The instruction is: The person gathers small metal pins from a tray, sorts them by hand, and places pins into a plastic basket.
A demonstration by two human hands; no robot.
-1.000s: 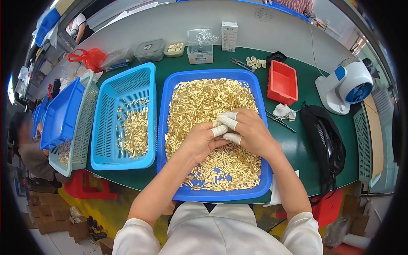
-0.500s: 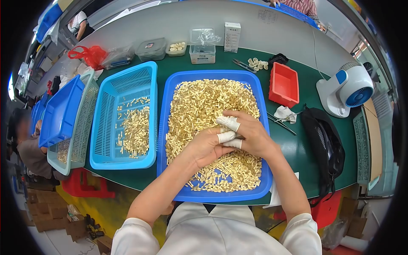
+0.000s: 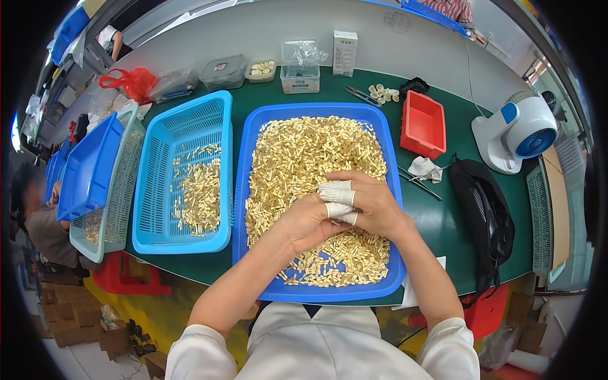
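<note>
Slim gold-coloured pieces (image 3: 310, 149) lie heaped at all angles across a blue tray (image 3: 320, 292), sparser towards its near edge.

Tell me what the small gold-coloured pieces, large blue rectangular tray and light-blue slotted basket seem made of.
Small gold-coloured pieces: probably shiny metal, perhaps brass or plating, given bright glints. Large blue rectangular tray: likely smooth plastic, given its rounded, uniform rim. Light-blue slotted basket: likely plastic, glossy; regular slots look moulded.

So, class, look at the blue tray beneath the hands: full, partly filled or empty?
Partly filled: small gold-coloured pieces cover most of the blue tray, but patches of its bare bottom show toward the near end.
</note>
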